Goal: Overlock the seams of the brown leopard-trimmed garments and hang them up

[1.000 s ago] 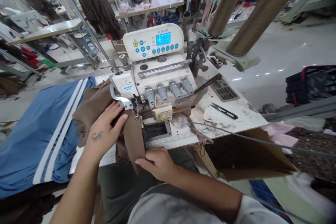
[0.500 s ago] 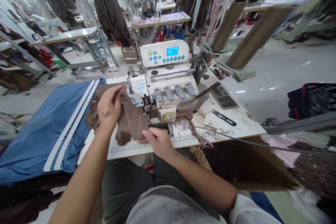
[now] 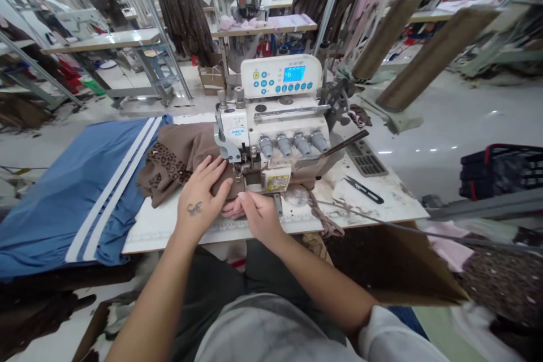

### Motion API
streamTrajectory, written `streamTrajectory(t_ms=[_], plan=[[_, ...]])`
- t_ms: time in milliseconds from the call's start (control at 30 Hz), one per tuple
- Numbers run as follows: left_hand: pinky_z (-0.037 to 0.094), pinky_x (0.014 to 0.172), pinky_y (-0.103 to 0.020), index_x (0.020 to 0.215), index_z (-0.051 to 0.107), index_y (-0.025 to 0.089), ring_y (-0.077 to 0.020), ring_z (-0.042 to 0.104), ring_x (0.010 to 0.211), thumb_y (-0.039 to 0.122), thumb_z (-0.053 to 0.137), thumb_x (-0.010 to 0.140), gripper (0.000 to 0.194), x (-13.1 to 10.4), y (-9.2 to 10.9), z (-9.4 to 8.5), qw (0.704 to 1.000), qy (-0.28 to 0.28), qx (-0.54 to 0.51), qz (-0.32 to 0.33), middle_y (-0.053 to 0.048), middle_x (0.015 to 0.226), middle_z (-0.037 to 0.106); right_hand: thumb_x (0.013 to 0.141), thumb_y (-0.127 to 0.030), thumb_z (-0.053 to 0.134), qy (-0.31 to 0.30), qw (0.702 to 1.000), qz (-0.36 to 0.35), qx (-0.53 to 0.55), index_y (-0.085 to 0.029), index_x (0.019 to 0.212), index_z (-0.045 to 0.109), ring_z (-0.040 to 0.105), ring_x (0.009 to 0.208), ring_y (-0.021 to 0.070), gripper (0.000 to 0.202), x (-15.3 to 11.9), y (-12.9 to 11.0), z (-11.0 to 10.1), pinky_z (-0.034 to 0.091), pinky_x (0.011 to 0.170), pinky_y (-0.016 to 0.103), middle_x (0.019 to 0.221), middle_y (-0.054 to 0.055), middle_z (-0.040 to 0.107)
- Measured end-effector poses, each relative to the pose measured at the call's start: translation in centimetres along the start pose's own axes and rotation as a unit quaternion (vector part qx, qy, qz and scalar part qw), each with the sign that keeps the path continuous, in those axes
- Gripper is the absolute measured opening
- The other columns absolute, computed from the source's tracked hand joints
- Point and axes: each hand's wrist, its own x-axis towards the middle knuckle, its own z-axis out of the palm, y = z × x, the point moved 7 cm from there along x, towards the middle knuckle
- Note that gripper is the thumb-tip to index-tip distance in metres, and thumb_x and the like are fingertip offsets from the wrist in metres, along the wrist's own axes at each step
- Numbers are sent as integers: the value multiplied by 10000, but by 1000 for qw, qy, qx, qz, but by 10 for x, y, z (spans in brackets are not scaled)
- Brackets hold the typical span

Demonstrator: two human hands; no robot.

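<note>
Brown fabric with a leopard-print part lies on the sewing table, its right edge at the presser foot of a white overlock sewing machine. My left hand rests on the fabric with its fingers spread, just left of the foot. In front of the foot, my right hand pinches the near edge of the fabric between thumb and fingers. The two hands are close together, and the right fingertips are partly hidden under the cloth.
Blue fabric with white stripes covers the table's left side. Black thread snips lie to the right of the machine. Tall brown thread cones stand behind on the right. A dark crate is at far right.
My left hand has come down and right, from holding the fabric up to lying on it near the foot. The fabric has flattened; my right hand stays at its edge. The view has shifted slightly.
</note>
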Motion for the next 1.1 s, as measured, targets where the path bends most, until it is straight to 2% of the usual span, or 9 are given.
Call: streamTrajectory(t_ms=[200,333,467,567,667,733,833,1000,1100], plan=[[391,1281,-535,1428,667,196,-295,467,1530,467,600,1019,496,3,-9,3,1000,-16,-14,-18,-100,1509,642,1068,-514,570,41,983,-92,-154,-204,1034,730,815,763,205,351,-11,-18,-32,674,713,303,956,86,824],[381,1287,-525,1426,668,197,-294,461,1534,473,611,1013,500,4,-11,5,1000,-16,-18,-15,-105,1509,642,1054,-364,617,33,935,-168,-310,-224,1190,744,806,838,188,234,-10,-32,-42,651,786,281,1088,84,823],[381,1279,-520,1420,664,204,-287,456,1537,449,600,1025,470,3,-11,2,1000,-12,-26,-8,-112,1515,637,1064,-350,624,1,893,-224,-391,-236,1236,746,794,807,164,239,-5,-41,-39,622,818,266,1167,77,816],[259,1316,-586,1321,704,263,-297,456,1537,422,634,1019,348,-3,0,-5,998,-14,-31,57,-76,1462,680,1066,-369,620,-5,891,-218,-399,-243,1244,744,789,795,164,251,-3,-40,-40,618,805,265,1180,80,813],[208,1323,-585,1172,732,279,-298,587,1420,423,779,932,283,-11,14,-12,991,-12,-27,130,-48,1279,771,1054,-380,635,-14,905,-197,-376,-244,1272,728,791,799,165,274,-3,-34,-41,621,790,260,1191,82,807],[343,1261,-516,1088,746,274,-264,688,1264,399,791,926,210,-10,14,-15,993,1,-49,108,-38,1149,795,1043,-380,649,-17,914,-189,-358,-241,1289,714,793,800,166,290,-4,-30,-42,625,787,260,1188,82,806],[469,1119,-449,933,759,277,-234,724,1133,352,705,985,107,-3,9,-14,995,1,-92,36,-15,1002,793,1033,-374,662,-15,921,-189,-341,-236,1306,694,796,784,165,308,-5,-27,-41,629,783,263,1160,79,813],[513,1013,-412,870,777,285,-234,727,1104,380,692,978,167,3,1,-11,990,14,-131,-53,-1,966,789,1048,-368,648,-29,916,-209,-341,-240,1330,685,799,782,151,312,-3,-35,-37,614,777,248,1110,56,830],[516,998,-412,850,794,293,-238,733,1071,403,711,959,176,2,-3,-12,987,26,-144,-73,2,954,796,1055,-371,647,-37,906,-220,-361,-255,1351,689,801,820,154,320,0,-38,-35,601,789,246,1143,48,829]])
